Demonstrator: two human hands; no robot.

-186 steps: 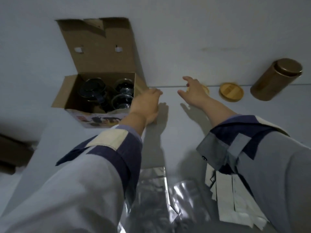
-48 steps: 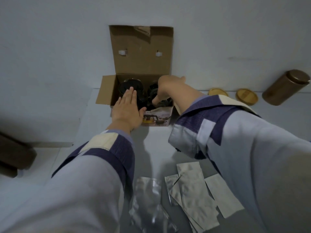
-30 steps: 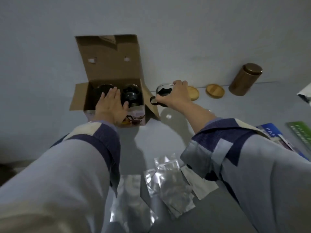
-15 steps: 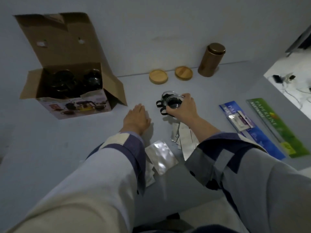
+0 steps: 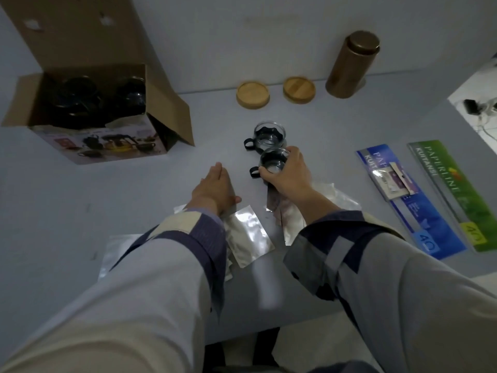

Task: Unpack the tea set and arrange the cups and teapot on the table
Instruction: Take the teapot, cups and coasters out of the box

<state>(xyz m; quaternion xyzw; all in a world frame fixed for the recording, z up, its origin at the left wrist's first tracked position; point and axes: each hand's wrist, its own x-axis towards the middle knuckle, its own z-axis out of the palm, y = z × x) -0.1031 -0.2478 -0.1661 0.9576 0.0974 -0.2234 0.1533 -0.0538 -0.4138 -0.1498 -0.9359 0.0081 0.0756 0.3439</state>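
At the far left the cardboard box (image 5: 88,122) stands open on the bench (image 5: 67,211), dark glassware still inside; it is too dim to tell teapot from cups there. The left hand (image 5: 215,188) lies flat on the bench, fingers straight, holding nothing, beside a foil pouch (image 5: 248,235). To its right, one glass cup (image 5: 269,137) stands free, and the right hand (image 5: 289,175) grips a second cup (image 5: 273,162) by its rim, just in front of the first. The step in hand looks like setting this cup down. Next, likely, the fingers let go and a hand goes back to the box for the remaining pieces.
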